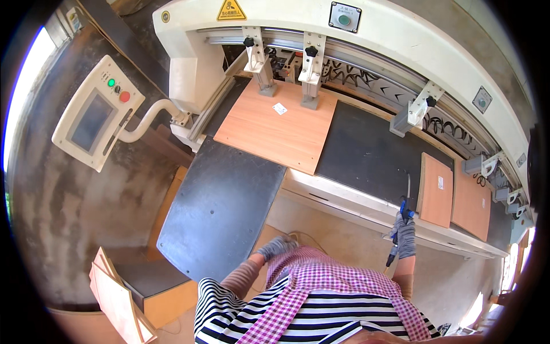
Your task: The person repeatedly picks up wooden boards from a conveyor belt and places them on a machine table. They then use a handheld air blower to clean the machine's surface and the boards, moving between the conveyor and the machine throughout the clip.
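My right hand (405, 236), in a grey striped glove, grips a blue air blow gun (406, 210) at the front edge of the machine bed. Its thin bent nozzle points away from me over the black bed surface (366, 150), left of a narrow wood-coloured panel (437, 189). A hose hangs below the hand. My left hand (277, 247), also gloved, is low beside my checked apron, near the corner of the black side table (220, 212). Its fingers are too unclear to read. A larger wood-coloured panel (275, 123) with a white label lies under two clamps.
A control panel (100, 112) with a screen and buttons stands on a curved arm at left. More clamps (415, 109) line the machine's beam. Another panel (471, 200) lies at the right. Boards (117, 295) lean on a box at lower left.
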`<state>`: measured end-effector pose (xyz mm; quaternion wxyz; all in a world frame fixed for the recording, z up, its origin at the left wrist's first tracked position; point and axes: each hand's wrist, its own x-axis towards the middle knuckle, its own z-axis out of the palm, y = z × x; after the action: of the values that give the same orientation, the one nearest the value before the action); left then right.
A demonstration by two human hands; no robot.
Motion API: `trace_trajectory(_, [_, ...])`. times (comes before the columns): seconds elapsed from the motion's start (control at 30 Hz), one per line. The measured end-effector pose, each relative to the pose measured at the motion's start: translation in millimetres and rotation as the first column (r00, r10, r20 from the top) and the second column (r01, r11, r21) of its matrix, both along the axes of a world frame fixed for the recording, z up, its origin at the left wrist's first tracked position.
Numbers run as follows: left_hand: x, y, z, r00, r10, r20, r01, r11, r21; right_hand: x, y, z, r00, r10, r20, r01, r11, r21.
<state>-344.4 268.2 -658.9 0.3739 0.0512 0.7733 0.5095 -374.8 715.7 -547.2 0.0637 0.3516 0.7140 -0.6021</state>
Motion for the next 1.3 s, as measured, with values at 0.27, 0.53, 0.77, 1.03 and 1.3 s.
trace_trajectory(0.27, [0, -5, 14, 0.858, 0.506, 0.089, -0.509, 0.86, 0.019, 69, -55, 42, 0.817, 0.543, -0.197, -0.537, 0.839, 0.083])
trace_trajectory(0.53, [67, -32, 45, 0.768, 0.639, -0.048, -0.64, 0.768, -0.014, 61, 42, -69, 0.968, -0.185, -0.171, 0.145, 0.964, -0.225])
trace_trajectory(0.77, [-8, -130, 57, 0.412, 0.857, -0.311, -0.867, 0.473, 0.154, 56, -89, -79, 0.461, 0.773, -0.436, -0.63, 0.632, 0.453])
trace_trajectory(1.03, [-242, -203, 66, 0.338, 0.645, -0.686, -0.843, 0.532, 0.086, -43, 30, -84, 0.935, -0.33, 0.133, 0.337, 0.941, -0.03])
trace_trajectory(1.3, [-402, -187, 79, 0.644, 0.291, -0.707, -0.764, 0.289, -0.577, -150, -133, 14, 0.802, 0.592, 0.079, -0.561, 0.793, -0.237])
